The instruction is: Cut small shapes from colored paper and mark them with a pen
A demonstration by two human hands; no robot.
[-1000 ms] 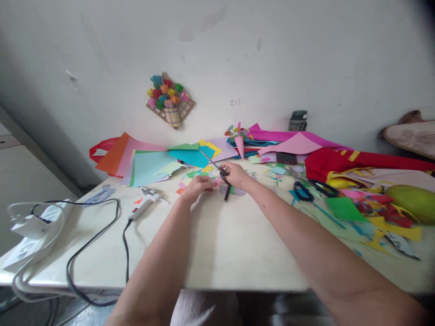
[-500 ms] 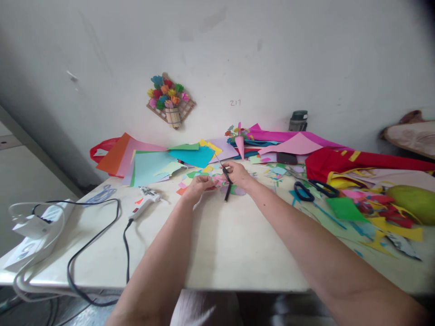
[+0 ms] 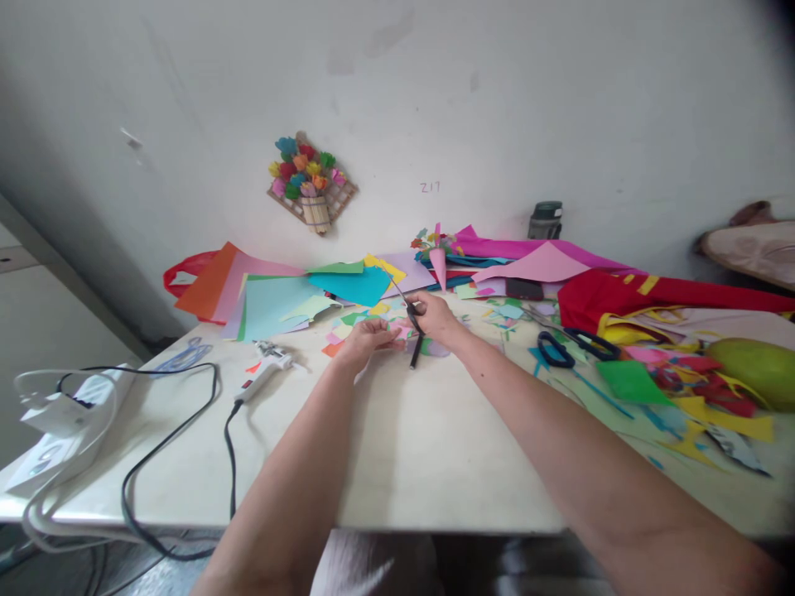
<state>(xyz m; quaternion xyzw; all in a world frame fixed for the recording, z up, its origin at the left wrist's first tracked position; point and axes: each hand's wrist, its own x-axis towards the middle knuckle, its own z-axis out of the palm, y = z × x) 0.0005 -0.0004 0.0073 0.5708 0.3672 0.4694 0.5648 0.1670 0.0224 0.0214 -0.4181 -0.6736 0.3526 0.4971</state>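
My left hand (image 3: 366, 341) is pinched closed on a small pink paper piece (image 3: 401, 329) above the middle of the table. Close beside it, my right hand (image 3: 433, 316) is closed around a slim black-handled tool (image 3: 412, 313). A thin metal end points from it up and to the left; its exact kind is unclear. Below that hand a short black stick-like part (image 3: 416, 352) angles down; I cannot tell if it belongs to the tool. Small coloured paper scraps (image 3: 353, 319) lie around both hands, and a lilac piece (image 3: 436, 348) is under the right.
A white glue gun (image 3: 264, 374) with a black cord lies left, near a power strip (image 3: 68, 439). Coloured paper sheets (image 3: 279, 302) spread along the wall. Blue-handled scissors (image 3: 556, 349) and offcuts (image 3: 633, 385) lie right. A pink paper cone with flowers (image 3: 438, 266) stands behind.
Both hands stay nearly in place. The left fingers and the pink paper have shifted very slightly; the tool remains in the right hand.
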